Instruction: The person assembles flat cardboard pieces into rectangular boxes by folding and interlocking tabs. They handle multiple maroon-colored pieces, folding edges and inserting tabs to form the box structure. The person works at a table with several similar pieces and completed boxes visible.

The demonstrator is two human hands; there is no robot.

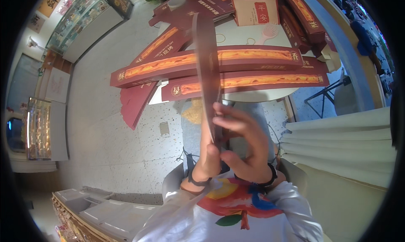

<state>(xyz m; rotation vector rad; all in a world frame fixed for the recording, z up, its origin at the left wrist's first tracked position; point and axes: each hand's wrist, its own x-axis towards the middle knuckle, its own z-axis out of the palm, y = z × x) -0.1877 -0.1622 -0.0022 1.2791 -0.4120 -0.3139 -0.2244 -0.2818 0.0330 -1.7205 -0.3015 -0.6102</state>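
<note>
I see a flat dark-red carton blank (206, 60) held edge-on and nearly upright in front of the round white bench (240, 33), its top reaching up over the boxes stacked there. Both hands close on its lower end: the left hand (209, 155) has its grip wrapped round the bottom edge from below, and the right hand (241, 144) pinches the blank from the right side, fingers (230, 124) curled across its face, thumb lower down. Both wrists wear dark bands, and the forearms rise from the lower edge close together.

On the bench behind the blank lie two long dark-red boxes (253, 58) with orange picture strips, laid crosswise, one just nearer me than the other. Further back on the bench stands a squarer carton with a cream front and red label (255, 9), with a pale pink brush (267, 32) just in front of it. Left of the bench, another dark-red blank (135, 102) hangs toward the speckled floor (105, 136).
</note>
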